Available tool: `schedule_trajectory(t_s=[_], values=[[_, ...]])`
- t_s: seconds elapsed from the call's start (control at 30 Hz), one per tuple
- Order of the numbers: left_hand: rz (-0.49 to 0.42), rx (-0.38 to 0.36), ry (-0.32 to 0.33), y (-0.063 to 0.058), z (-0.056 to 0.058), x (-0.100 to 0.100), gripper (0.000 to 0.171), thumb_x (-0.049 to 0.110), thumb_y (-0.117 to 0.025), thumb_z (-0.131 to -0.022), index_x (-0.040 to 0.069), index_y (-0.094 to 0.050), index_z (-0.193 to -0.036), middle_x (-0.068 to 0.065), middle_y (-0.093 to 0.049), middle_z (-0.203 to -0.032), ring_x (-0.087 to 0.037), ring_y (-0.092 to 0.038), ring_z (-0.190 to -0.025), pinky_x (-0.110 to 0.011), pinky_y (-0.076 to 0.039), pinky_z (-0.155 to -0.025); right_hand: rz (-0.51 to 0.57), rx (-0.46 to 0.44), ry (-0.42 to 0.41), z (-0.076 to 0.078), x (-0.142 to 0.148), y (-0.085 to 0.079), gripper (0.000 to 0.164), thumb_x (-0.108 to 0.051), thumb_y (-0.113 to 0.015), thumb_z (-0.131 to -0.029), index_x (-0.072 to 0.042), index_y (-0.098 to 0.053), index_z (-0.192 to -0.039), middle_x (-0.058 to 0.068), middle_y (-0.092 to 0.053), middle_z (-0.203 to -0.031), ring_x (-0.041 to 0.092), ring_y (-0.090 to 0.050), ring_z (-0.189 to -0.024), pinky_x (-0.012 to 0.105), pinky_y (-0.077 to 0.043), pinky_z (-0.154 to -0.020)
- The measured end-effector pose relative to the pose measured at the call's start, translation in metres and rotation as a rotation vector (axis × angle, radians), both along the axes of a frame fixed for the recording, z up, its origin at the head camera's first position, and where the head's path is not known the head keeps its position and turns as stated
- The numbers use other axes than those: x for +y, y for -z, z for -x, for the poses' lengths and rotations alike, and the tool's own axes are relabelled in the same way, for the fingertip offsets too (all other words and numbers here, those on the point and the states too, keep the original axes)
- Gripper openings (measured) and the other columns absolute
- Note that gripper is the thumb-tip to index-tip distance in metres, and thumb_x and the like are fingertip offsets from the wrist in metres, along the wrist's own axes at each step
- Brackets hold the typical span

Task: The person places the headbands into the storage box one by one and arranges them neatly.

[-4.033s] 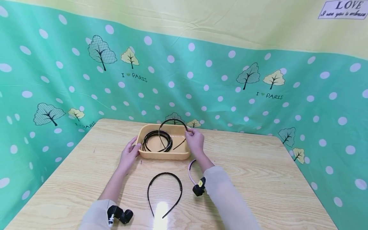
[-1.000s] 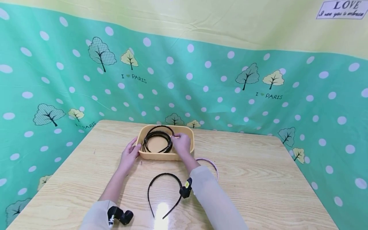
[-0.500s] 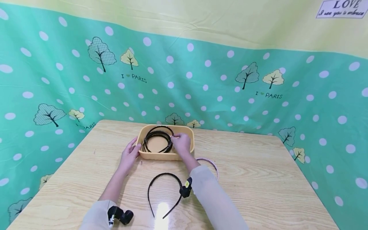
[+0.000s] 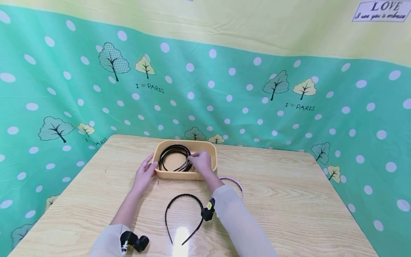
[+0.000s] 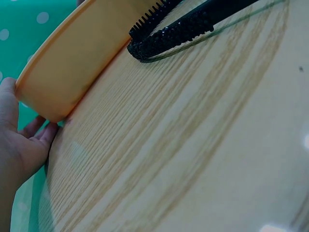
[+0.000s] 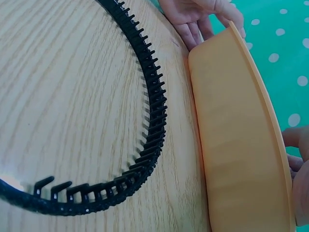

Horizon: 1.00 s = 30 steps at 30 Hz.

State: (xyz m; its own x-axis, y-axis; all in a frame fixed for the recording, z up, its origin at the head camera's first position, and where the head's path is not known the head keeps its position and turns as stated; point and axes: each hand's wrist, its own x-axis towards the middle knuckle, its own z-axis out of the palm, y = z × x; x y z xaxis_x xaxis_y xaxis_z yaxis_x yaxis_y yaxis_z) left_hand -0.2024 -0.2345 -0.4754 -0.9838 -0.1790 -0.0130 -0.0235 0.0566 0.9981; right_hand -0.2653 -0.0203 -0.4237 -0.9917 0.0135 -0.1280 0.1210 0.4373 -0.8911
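In the head view my left hand [image 4: 144,175] grips the left end of a shallow yellow-orange plastic bin [image 4: 183,175], thumb at the rim. The left wrist view has its fingers [image 5: 34,128] against the bin's outer wall. Several black toothed headbands [image 4: 162,154] lie nested in the bin's left half. Reaching over the front rim, my right hand [image 4: 202,161] pinches a black headband at the right side of this stack. The bin's wall [image 6: 236,130] hides most of that hand and the headbands in the right wrist view.
A single black headband [image 4: 185,195] lies on the wooden table [image 4: 289,207] in front of the bin, its ends toward me. A pink headband [image 4: 237,183] lies to its right, partly under my right sleeve [image 4: 237,217]. A polka-dot curtain [image 4: 205,107] hangs behind the table.
My right hand has moved left and down into the bin, bringing the raised headband onto the stack. Its arch has just lowered onto the others. My left hand stays on the bin.
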Motion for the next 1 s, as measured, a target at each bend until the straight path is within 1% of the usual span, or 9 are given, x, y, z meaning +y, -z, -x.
schedule_trajectory(t_s=[0.17, 0.27, 0.4, 0.5, 0.63, 0.77, 0.9, 1.0], values=[[-0.002, 0.002, 0.001, -0.0007, 0.0, 0.0001, 0.059, 0.036, -0.049, -0.097, 0.019, -0.026, -0.149, -0.024, -0.04, -0.143, -0.034, -0.045, -0.126, -0.014, -0.05, -0.089, -0.02, -0.018, -0.015, -0.0004, -0.0006, -0.0013, 0.015, -0.017, -0.071, -0.082, -0.006, -0.07, -0.092, 0.007, -0.069, -0.086, 0.023, -0.066, -0.063, 0.017, -0.046, -0.041], [0.0, 0.006, -0.005, -0.0004, 0.0002, 0.0002, 0.058, 0.036, -0.049, -0.097, 0.019, -0.027, -0.148, -0.024, -0.041, -0.142, -0.032, -0.047, -0.124, -0.012, -0.051, -0.087, -0.02, -0.018, -0.015, -0.0021, -0.0009, -0.0028, 0.016, -0.017, -0.071, -0.082, -0.007, -0.07, -0.094, 0.007, -0.069, -0.09, 0.024, -0.066, -0.066, 0.016, -0.045, -0.041], [-0.005, 0.02, -0.005, 0.0003, 0.0007, -0.0003, 0.059, 0.035, -0.049, -0.097, 0.017, -0.027, -0.148, -0.026, -0.041, -0.141, -0.029, -0.049, -0.123, -0.01, -0.051, -0.085, -0.02, -0.007, -0.018, -0.0041, -0.0008, -0.0042, 0.017, -0.018, -0.071, -0.082, -0.007, -0.069, -0.096, 0.007, -0.069, -0.092, 0.026, -0.067, -0.068, 0.016, -0.043, -0.04], [-0.011, 0.021, -0.001, 0.0007, 0.0008, -0.0005, 0.059, 0.035, -0.049, -0.097, 0.017, -0.027, -0.148, -0.026, -0.041, -0.141, -0.029, -0.048, -0.123, -0.009, -0.05, -0.084, -0.024, 0.009, -0.02, -0.0053, -0.0005, -0.0048, 0.019, -0.018, -0.071, -0.082, -0.008, -0.069, -0.098, 0.008, -0.069, -0.095, 0.026, -0.067, -0.068, 0.016, -0.044, -0.041], [-0.012, 0.011, 0.004, 0.0014, 0.0004, -0.0005, 0.059, 0.037, -0.049, -0.097, 0.019, -0.027, -0.148, -0.024, -0.041, -0.142, -0.033, -0.045, -0.126, -0.01, -0.05, -0.085, -0.043, 0.042, -0.023, -0.007, 0.0003, -0.0051, 0.02, -0.019, -0.071, -0.082, -0.008, -0.069, -0.099, 0.007, -0.068, -0.094, 0.02, -0.064, -0.064, 0.018, -0.046, -0.046], [-0.004, 0.001, 0.003, 0.0014, -0.0004, -0.0008, 0.059, 0.037, -0.049, -0.097, 0.021, -0.026, -0.149, -0.024, -0.04, -0.143, -0.034, -0.045, -0.127, -0.013, -0.05, -0.088, -0.047, 0.066, -0.034, -0.008, 0.0007, -0.0053, 0.022, -0.018, -0.071, -0.081, -0.008, -0.069, -0.1, 0.005, -0.068, -0.091, 0.011, -0.056, -0.063, 0.018, -0.046, -0.052], [-0.003, -0.007, -0.004, 0.0012, -0.0003, -0.0006, 0.058, 0.037, -0.049, -0.097, 0.022, -0.027, -0.148, -0.023, -0.041, -0.143, -0.032, -0.047, -0.125, -0.013, -0.051, -0.088, -0.033, 0.059, -0.046, -0.0069, 0.0005, -0.0054, 0.026, -0.018, -0.071, -0.081, -0.009, -0.068, -0.105, 0.004, -0.066, -0.088, 0.011, -0.055, -0.067, 0.018, -0.047, -0.053], [-0.01, -0.005, -0.004, 0.0008, 0.0005, -0.0006, 0.058, 0.037, -0.049, -0.097, 0.022, -0.028, -0.148, -0.022, -0.041, -0.143, -0.029, -0.048, -0.124, -0.011, -0.05, -0.087, -0.047, 0.073, -0.057, -0.0052, 0.0006, -0.006, 0.027, -0.019, -0.071, -0.081, -0.009, -0.067, -0.106, 0.003, -0.064, -0.088, 0.012, -0.056, -0.071, 0.018, -0.048, -0.055]])
